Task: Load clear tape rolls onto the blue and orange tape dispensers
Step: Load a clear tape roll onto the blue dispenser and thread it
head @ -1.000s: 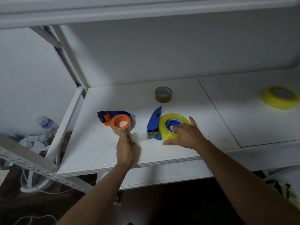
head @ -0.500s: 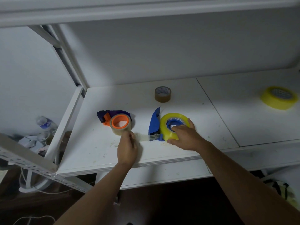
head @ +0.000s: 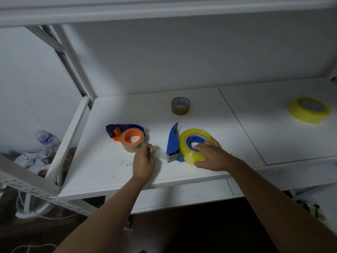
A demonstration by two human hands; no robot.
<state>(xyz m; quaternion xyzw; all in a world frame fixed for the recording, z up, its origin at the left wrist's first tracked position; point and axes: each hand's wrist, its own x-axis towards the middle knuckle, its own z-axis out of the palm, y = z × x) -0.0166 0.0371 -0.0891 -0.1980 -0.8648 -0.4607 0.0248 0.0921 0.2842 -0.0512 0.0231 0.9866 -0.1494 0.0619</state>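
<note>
Since a second ago left hand (head: 144, 162) has drawn the tape end further from blue dispenser (head: 172, 142); right hand (head: 209, 155) slid slightly on the roll.

Left hand pinches the clear tape strip (head: 161, 154) between fingertips, just right of the orange dispenser (head: 125, 133), which sits loaded with a clear roll (head: 134, 146) on the white shelf (head: 182, 172). Right hand presses down on the yellowish clear roll (head: 193, 152), fingers curled over its rim and into the blue hub, steadying it. Strip looks threaded past the dispenser's metal cutter; hard to tell if seated. To do it well, I'd say: keep right hand firm so the roll doesn't spin, pull the strip straight and flat, avoid it folding onto itself. Spare brown roll (head: 180, 106) and yellow roll (head: 309, 110) lie well apart.
</note>
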